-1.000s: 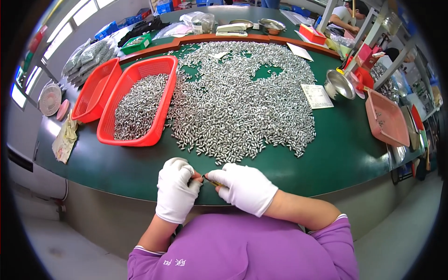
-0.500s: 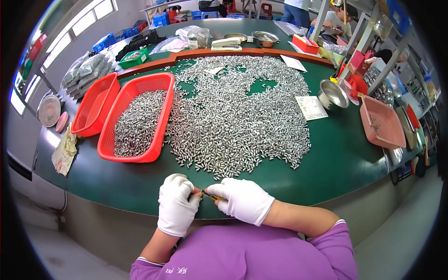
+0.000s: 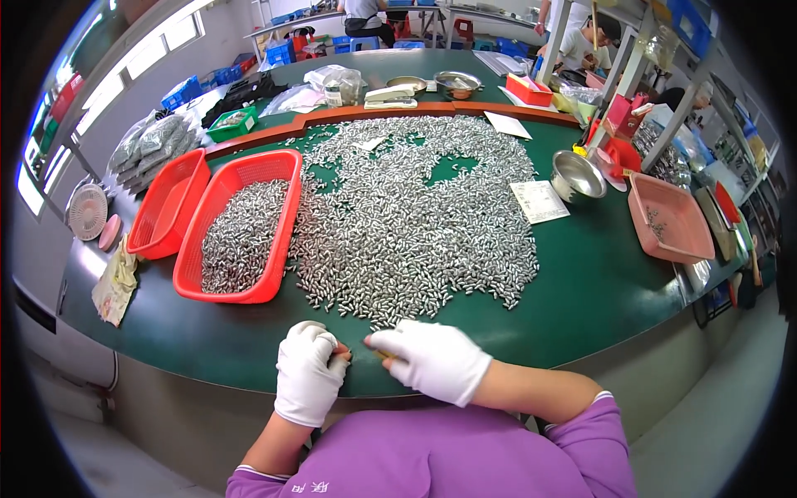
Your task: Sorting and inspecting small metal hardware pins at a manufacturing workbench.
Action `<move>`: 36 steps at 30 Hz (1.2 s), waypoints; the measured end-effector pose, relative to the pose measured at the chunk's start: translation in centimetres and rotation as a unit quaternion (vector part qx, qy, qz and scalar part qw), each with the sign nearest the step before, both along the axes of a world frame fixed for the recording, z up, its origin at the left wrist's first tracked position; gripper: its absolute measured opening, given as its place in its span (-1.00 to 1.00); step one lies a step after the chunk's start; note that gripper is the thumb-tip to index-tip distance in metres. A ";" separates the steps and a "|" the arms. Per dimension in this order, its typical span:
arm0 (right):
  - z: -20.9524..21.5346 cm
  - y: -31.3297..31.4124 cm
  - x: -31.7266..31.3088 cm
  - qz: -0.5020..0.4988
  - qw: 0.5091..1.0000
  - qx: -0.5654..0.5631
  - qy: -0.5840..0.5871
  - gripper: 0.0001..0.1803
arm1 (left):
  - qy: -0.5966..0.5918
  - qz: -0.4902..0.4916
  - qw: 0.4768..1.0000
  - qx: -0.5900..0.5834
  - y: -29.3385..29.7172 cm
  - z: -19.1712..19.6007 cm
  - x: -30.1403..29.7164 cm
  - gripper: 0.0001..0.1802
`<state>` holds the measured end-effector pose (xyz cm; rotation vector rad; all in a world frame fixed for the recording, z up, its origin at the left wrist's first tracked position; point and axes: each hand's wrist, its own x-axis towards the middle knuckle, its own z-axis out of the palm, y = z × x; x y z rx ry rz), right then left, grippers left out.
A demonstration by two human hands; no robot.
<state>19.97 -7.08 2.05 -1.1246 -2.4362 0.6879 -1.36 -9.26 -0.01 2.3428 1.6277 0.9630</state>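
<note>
Both my hands wear white gloves with bare fingertips showing, and they are held at the table's near edge. My left hand (image 3: 310, 369) is closed in a pinch; whatever lies between its fingertips is too small to make out. A little to its right, my right hand (image 3: 432, 358) is closed around a slim yellow tool (image 3: 384, 353), mostly hidden under the fingers. A gap separates the two hands. Just beyond them spreads a wide layer of small silvery metal pieces (image 3: 415, 232) on the green table (image 3: 581, 282).
A red basket (image 3: 184, 278) of the same metal pieces stands left of the spread, beside another red basket (image 3: 166, 207). To the right are a paper slip (image 3: 540, 202), a metal bowl (image 3: 579, 176) and a pink tray (image 3: 671, 224). A person (image 3: 585, 50) sits at the far right.
My hands have drawn apart, and the tool's tip no longer meets the left fingertips. The whole view has shifted slightly.
</note>
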 end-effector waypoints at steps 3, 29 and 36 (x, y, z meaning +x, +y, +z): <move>2.2 0.6 4.8 -0.135 0.978 0.144 0.068 -0.62 | 0.030 -0.002 1.000 0.004 -0.2 0.2 -0.3 -0.78; -0.6 11.1 3.2 -0.123 0.967 0.139 -0.175 -0.79 | -0.519 -0.112 0.790 -0.306 11.4 0.6 1.4 -0.87; -2.0 13.2 2.3 -0.113 0.982 0.111 -0.100 -0.88 | -0.533 -0.120 0.742 -0.389 10.9 0.6 1.1 -0.80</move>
